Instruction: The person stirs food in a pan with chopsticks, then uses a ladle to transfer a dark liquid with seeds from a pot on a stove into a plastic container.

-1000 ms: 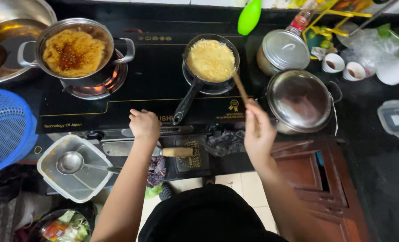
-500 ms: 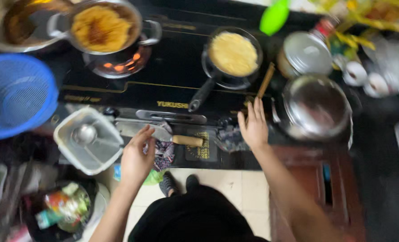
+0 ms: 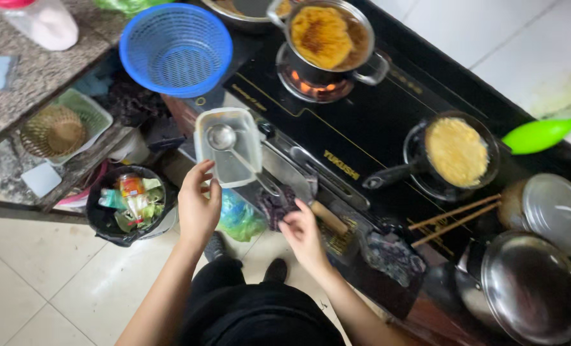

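The left hand [image 3: 199,204] rested open-fingered against the near edge of a clear rectangular container [image 3: 228,148] holding a metal ladle [image 3: 224,138], at the stove's [image 3: 375,128] front left. The right hand [image 3: 303,232], fingers loosely curled, touched a dark cloth [image 3: 276,204] beside a cleaver [image 3: 298,182]. A black bin [image 3: 128,202] held colourful wrappers.

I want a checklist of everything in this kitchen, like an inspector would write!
Surface: black gas stove, one burner lit under the steel pot of yellow food.
Job's things: clear plastic container holding a metal ladle; cleaver with wooden handle on the stove's front edge.
Clutter: blue basket, small frying pan, chopsticks, lidded steel pots, dark cloth, green utensil.
Grippers: left hand open at the container's near edge; right hand by the cleaver handle, grip unclear.
Cables: nothing seen.
Surroundings: tiled floor, full bin, stone shelf.
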